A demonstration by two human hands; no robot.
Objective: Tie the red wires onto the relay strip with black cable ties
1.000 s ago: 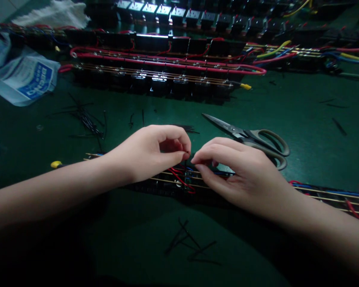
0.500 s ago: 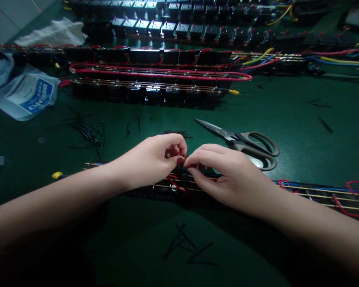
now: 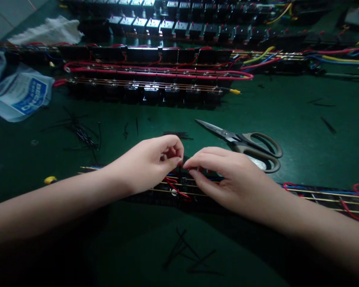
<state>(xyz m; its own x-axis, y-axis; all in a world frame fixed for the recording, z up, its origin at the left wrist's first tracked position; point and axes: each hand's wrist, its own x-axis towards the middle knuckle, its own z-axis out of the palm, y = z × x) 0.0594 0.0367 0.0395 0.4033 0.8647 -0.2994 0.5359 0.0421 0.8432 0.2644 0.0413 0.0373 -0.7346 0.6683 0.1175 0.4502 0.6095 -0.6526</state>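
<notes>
Both hands meet over a long dark strip (image 3: 317, 196) fitted with brass-coloured rods and red and blue wires. My left hand (image 3: 157, 159) is closed in a pinch, thumb against the curled fingers. Just right of it, my right hand (image 3: 224, 167) has its thumb and index fingertips close together. Something thin and dark is between the fingertips, too small to make out. A red wire (image 3: 176, 188) lies on the strip below them. Behind my right hand are scissors (image 3: 242, 141) with dark handles.
Black zip ties lie in a left pile (image 3: 82, 133), a small bundle (image 3: 178, 135) behind my hands and a front group (image 3: 188, 255). Wired assemblies (image 3: 155, 85) run across the back. A plastic bag (image 3: 25, 93) and white cloth (image 3: 49, 32) are at the left.
The view has shifted slightly. My hands keep nearly the same pose over the strip, with a little more space between the fingertips of the two hands.
</notes>
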